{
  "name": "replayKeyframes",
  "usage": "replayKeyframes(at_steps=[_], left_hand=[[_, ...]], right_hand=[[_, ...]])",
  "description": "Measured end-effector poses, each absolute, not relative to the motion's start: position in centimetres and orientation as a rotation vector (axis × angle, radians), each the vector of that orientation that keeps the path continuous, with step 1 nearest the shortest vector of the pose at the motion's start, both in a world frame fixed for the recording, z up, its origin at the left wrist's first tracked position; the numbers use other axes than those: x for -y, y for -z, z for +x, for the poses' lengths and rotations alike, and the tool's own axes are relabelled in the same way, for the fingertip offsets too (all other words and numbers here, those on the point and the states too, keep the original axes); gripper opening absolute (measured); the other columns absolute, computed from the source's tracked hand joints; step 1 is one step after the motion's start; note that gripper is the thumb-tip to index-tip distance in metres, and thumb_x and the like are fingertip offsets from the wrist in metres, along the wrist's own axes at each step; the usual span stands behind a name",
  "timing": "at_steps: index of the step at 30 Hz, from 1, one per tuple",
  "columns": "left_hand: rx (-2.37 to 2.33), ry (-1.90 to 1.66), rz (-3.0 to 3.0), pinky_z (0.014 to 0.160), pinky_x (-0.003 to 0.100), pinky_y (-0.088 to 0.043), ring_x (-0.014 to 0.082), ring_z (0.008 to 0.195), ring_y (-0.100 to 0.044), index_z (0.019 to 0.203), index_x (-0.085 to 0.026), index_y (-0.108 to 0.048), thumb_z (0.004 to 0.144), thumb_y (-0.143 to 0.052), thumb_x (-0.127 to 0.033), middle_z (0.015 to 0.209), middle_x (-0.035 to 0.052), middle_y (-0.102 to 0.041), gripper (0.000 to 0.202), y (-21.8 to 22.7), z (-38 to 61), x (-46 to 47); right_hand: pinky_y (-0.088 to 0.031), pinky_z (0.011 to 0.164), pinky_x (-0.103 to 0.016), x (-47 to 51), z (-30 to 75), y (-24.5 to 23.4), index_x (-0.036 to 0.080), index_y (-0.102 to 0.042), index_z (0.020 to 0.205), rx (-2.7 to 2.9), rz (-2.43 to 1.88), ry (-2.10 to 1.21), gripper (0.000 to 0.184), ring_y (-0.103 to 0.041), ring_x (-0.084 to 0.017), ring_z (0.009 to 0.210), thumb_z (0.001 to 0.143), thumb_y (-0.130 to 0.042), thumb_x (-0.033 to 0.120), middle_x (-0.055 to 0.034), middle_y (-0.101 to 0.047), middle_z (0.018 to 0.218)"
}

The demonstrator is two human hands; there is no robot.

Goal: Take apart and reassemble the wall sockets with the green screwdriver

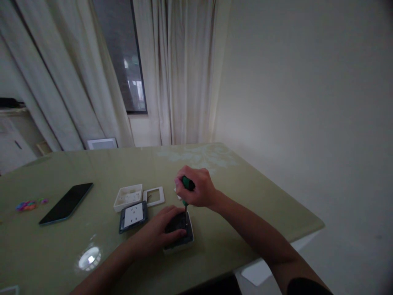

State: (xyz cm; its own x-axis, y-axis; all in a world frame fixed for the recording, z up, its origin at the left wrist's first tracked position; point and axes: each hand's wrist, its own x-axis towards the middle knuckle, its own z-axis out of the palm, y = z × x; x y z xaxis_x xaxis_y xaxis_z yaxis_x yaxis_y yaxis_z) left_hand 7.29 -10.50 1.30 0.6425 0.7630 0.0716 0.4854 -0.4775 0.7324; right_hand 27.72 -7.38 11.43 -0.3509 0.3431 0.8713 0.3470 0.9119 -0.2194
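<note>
My right hand (201, 188) is closed around the green handle of a screwdriver (188, 183). The screwdriver stands nearly upright, its thin shaft reaching down to the far right part of a wall socket (189, 234) with a dark plate in a white box. My left hand (158, 229) grips this socket from the left, fingers over the far side and thumb across the dark plate. The tip's exact contact is too small to tell. Left of it lies another socket module (134, 215) with a white face and dark rim, leaning by an open white back box (123, 198).
A white cover frame (162, 196) lies beside the back box with a small dark piece inside its outline. Farther left are a dark tablet (66, 203) and small colourful pieces (29, 205). A small white thing is partly hidden behind my right hand. The wall borders the table (245, 196) on the right.
</note>
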Motion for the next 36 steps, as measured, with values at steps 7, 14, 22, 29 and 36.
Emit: replayKeyframes(at_steps=[7, 14, 22, 29, 36], left_hand=[[-0.97, -0.524, 2.157, 0.115, 0.047, -0.047, 0.035, 0.128, -0.062, 0.146, -0.027, -0.06, 0.096, -0.074, -0.052, 0.143, 0.0105, -0.067, 0.057, -1.5, 7.3, 10.5], [-0.941, -0.525, 2.162, 0.112, 0.046, -0.048, 0.0329, 0.124, -0.064, 0.145, -0.027, -0.062, 0.098, -0.072, -0.049, 0.137, 0.0091, -0.068, 0.053, -1.5, 7.3, 10.5], [-0.949, -0.527, 2.16, 0.114, 0.047, -0.047, 0.0334, 0.126, -0.063, 0.144, -0.026, -0.062, 0.097, -0.073, -0.048, 0.139, 0.0102, -0.068, 0.053, -1.7, 7.4, 10.5], [-1.024, -0.55, 2.115, 0.117, 0.051, -0.046, 0.0352, 0.13, -0.062, 0.148, -0.026, -0.058, 0.096, -0.074, -0.049, 0.143, 0.0114, -0.067, 0.059, -1.0, 7.4, 10.5], [-1.071, -0.624, 2.085, 0.119, 0.055, -0.044, 0.0376, 0.135, -0.06, 0.151, -0.025, -0.054, 0.093, -0.076, -0.045, 0.149, 0.0142, -0.065, 0.065, -0.5, 7.7, 10.4]], right_hand=[[-0.042, 0.061, -0.021, 6.7, 27.5, -10.7, 0.022, -0.056, 0.083, 2.001, -0.553, -0.041, 0.009, -0.053, -0.01, 0.057, 0.092, -0.058, 0.023, 0.0039, -0.063, 0.068], [-0.041, 0.061, -0.02, 6.4, 28.0, -11.1, 0.022, -0.057, 0.082, 1.968, -0.546, -0.015, 0.009, -0.051, -0.009, 0.056, 0.091, -0.06, 0.022, 0.0044, -0.062, 0.068], [-0.041, 0.06, -0.02, 6.1, 27.7, -10.7, 0.022, -0.058, 0.082, 1.964, -0.55, -0.071, 0.009, -0.049, -0.008, 0.056, 0.09, -0.061, 0.022, 0.0046, -0.06, 0.07], [-0.045, 0.061, -0.022, 6.1, 28.1, -10.1, 0.023, -0.057, 0.084, 2.008, -0.445, -0.103, 0.013, -0.052, -0.01, 0.056, 0.096, -0.057, 0.028, 0.0027, -0.062, 0.068], [-0.048, 0.066, -0.021, 5.3, 28.8, -10.2, 0.021, -0.062, 0.09, 2.024, -0.414, -0.255, 0.016, -0.057, -0.01, 0.063, 0.1, -0.055, 0.032, 0.0, -0.066, 0.076]])
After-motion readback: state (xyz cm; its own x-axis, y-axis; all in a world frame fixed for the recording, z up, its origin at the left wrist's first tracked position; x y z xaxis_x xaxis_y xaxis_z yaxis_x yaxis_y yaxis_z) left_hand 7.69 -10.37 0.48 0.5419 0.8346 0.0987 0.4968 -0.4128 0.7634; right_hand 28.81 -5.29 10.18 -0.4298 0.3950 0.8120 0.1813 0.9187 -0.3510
